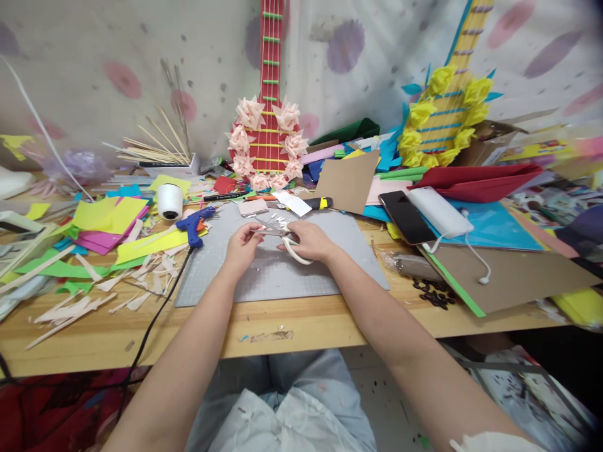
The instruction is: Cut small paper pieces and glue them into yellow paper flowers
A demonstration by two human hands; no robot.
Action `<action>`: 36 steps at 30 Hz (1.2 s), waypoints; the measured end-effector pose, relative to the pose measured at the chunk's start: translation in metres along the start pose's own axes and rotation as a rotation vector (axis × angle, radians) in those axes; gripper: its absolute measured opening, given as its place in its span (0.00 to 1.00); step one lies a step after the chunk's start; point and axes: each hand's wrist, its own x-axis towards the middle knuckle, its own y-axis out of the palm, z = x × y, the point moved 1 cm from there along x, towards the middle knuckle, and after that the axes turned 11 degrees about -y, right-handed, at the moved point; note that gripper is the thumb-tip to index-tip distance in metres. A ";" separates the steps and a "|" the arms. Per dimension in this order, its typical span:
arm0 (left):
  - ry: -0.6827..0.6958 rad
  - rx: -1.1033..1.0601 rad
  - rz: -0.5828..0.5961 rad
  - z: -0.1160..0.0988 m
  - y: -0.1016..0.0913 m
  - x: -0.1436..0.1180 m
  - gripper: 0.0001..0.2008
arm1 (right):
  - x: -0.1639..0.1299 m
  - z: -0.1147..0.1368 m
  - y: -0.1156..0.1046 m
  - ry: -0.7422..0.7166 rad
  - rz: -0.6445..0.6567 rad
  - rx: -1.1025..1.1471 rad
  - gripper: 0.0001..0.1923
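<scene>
My right hand [311, 240] is closed around the white handles of a pair of scissors [298, 253], whose blades point left over the grey cutting mat [277, 276]. At the blade tips, the fingers of my left hand [242, 245] are pinched together. Whatever they hold is too small to make out. Small white pieces [281, 222] lie on the mat just behind the scissors. A blue glue gun [192, 227] rests at the mat's left edge. Behind my hands lie a white paper piece [293, 203] and a yellow-and-black cutter [319, 203].
A red paper guitar [271, 150] with pink flowers and a yellow one [438, 122] lean at the back. Paper scraps [80, 311] cover the left. A phone [405, 216], white power bank [440, 212] and cardboard [509, 276] lie right. The glue gun's cord [162, 301] crosses the table edge.
</scene>
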 end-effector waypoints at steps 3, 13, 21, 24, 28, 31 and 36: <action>0.046 -0.001 0.006 0.000 0.000 0.000 0.10 | 0.000 0.001 0.000 0.027 -0.004 -0.035 0.22; 0.035 0.030 -0.036 -0.005 0.000 -0.002 0.08 | 0.002 0.008 0.005 0.064 -0.050 -0.061 0.23; 0.049 0.017 -0.021 -0.002 0.000 -0.001 0.09 | 0.001 0.006 0.006 0.073 -0.075 -0.023 0.23; 0.056 0.015 -0.012 -0.001 0.000 -0.002 0.11 | 0.001 0.003 0.004 0.120 -0.080 0.038 0.22; 0.077 0.040 0.008 -0.001 -0.001 -0.002 0.12 | 0.000 0.000 0.000 0.088 -0.055 0.081 0.20; 0.087 0.031 0.026 0.000 -0.001 -0.002 0.13 | 0.001 0.003 -0.002 -0.004 -0.031 0.074 0.20; 0.081 0.010 0.033 0.000 0.000 -0.001 0.14 | 0.002 0.006 -0.001 -0.034 -0.036 0.008 0.22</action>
